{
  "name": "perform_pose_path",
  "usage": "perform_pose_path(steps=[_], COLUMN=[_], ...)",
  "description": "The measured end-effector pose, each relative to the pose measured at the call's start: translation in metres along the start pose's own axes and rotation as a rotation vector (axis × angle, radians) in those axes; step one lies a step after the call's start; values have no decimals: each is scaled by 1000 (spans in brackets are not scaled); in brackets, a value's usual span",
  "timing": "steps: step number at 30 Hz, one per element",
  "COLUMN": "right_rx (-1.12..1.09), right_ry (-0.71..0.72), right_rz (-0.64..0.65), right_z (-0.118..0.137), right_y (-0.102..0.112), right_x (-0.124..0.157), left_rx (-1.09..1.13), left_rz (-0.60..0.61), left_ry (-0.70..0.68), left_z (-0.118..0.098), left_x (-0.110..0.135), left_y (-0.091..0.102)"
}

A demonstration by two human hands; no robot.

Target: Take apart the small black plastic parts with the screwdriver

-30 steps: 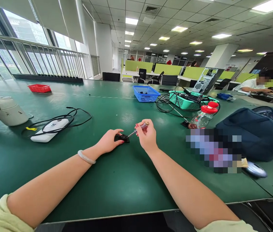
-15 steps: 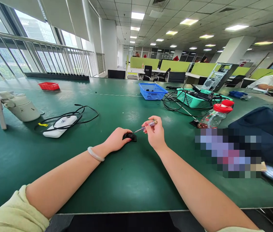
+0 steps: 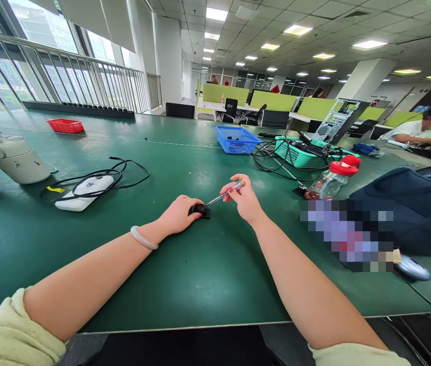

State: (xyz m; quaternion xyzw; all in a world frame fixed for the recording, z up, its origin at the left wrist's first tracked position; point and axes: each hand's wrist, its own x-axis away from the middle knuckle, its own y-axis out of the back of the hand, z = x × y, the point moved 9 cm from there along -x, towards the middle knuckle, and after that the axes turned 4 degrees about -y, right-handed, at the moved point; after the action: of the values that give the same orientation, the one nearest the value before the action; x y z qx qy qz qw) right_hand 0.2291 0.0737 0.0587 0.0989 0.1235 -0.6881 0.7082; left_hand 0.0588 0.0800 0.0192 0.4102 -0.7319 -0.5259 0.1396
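On the green tabletop [image 3: 185, 284] lies a small black block-like part [image 3: 202, 211], its exact kind too small to make out. My left hand [image 3: 179, 213] grips this part from the left, thumb in front and fingers behind, covering some of it. In my right hand [image 3: 248, 198] is a screwdriver [image 3: 234, 188] with a clear handle, pinched between thumb and fingers. Its thin metal shaft slants down to the left, and the tip meets or nearly meets the top of the black part; contact cannot be made out.
A white power bank-like box [image 3: 86, 193] with a black cable lies left, near a tilted beige flask [image 3: 21, 160]. Beyond are a red tray [image 3: 66, 126], a blue basket [image 3: 237, 140] and a green basket [image 3: 295, 154] with cables. Right stand a red-lidded jar [image 3: 332, 182] and dark bag [image 3: 402, 208].
The view has shifted a little, so most things sit further left and higher. The screwdriver's handle has swung slightly away from the black part, with more shaft showing; both grips are kept.
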Motion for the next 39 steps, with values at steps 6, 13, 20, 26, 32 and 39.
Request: perform_pose_path(steps=[6,13,20,26,32,39], right_rx=[63,-44,-89,-118,-264,-363], right_ry=[-21,-82,-240,-285,-440,-516], right_rz=[24,-158,-217,-231,-239,-298], right_z=[-6,-36,-59,-64,-84,-85], right_y=[6,24,23,19,21,24], right_x=[-3,-8,-5,-3,0,3], left_rx=[4,33,45,44,30,29], left_rz=[-13,2,-7,-12,-11,-11], left_ry=[-4,-1,16,14,1,-1], left_z=[1,3,4,3,2,-2], left_x=[0,0,2,2,2,3], left_y=[0,-3,-4,-3,-2,0])
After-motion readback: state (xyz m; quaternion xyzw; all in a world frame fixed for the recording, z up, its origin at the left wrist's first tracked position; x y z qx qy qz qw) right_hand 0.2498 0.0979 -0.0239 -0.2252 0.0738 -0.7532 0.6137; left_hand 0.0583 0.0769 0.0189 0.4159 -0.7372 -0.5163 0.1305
